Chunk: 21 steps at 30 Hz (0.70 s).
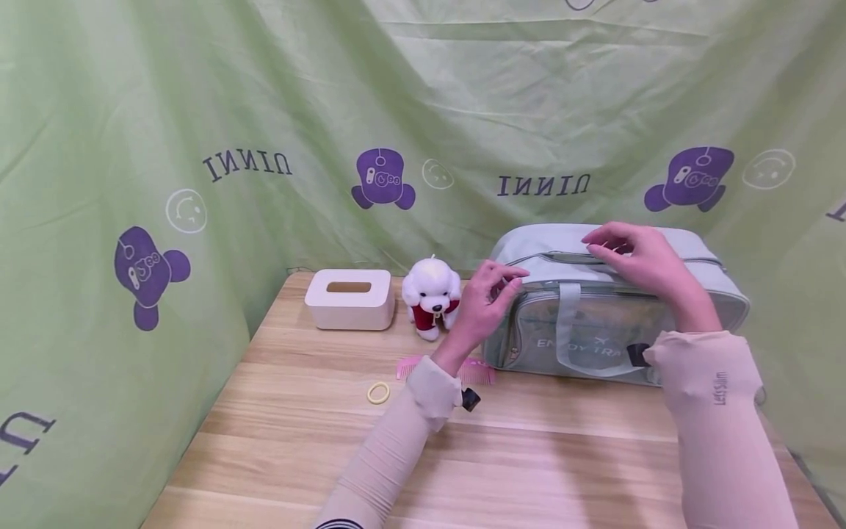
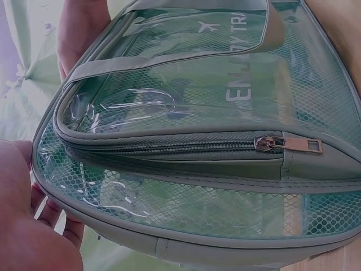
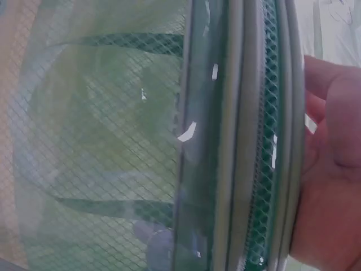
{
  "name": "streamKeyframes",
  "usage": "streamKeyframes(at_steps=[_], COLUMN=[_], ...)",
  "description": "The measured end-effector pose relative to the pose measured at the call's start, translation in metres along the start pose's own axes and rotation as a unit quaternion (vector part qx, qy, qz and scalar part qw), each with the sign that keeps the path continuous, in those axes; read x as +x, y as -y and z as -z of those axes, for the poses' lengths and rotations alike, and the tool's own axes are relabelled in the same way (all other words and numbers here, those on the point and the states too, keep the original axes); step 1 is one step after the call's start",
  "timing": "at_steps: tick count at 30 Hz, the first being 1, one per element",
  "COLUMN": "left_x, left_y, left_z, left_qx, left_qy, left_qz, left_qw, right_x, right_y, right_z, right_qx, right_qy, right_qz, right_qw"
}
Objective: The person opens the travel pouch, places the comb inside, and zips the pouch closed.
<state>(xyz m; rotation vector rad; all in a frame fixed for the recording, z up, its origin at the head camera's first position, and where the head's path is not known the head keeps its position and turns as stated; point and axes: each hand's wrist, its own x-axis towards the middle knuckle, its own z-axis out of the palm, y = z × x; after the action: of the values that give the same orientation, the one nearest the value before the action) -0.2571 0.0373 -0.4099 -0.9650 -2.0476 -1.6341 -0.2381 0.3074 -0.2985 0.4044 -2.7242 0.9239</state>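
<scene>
A pale green travel bag [image 1: 598, 334] with clear mesh panels, a strap and printed lettering stands at the right of the table. At its upper left corner, my left hand [image 1: 485, 301] brings thumb and forefinger together on the edge. The left wrist view puts that thumb [image 2: 25, 149] right at the piped rim, beside a front-pocket zipper [image 2: 271, 144]. My right hand [image 1: 631, 253] is over the bag's top zipper, its fingers bent. Its fingertips are hidden behind the bag in the right wrist view, and I cannot tell whether they pinch anything.
Left of the bag sits a white plush dog [image 1: 431, 288] in red, next to a white tissue box [image 1: 350, 301]. A pink comb [image 1: 479, 371] lies partly behind my left forearm, near a pale yellow ring [image 1: 378, 393]. A green printed curtain [image 1: 476, 110] hangs behind the wooden table [image 1: 277, 441].
</scene>
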Motion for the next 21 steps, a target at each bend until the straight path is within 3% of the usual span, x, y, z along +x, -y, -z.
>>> streamKeyframes(at_steps=[21], left_x=[-0.0008], left_y=[-0.0013], left_z=[0.0007], left_qx=[0.012], left_qy=[0.001], left_qz=[-0.002], left_qw=[0.9999], right_x=[-0.0006], right_y=[0.0019], right_z=[-0.0060], right_qx=[-0.059], right_qy=[0.099], right_qz=[0.000], right_qw=[0.9934])
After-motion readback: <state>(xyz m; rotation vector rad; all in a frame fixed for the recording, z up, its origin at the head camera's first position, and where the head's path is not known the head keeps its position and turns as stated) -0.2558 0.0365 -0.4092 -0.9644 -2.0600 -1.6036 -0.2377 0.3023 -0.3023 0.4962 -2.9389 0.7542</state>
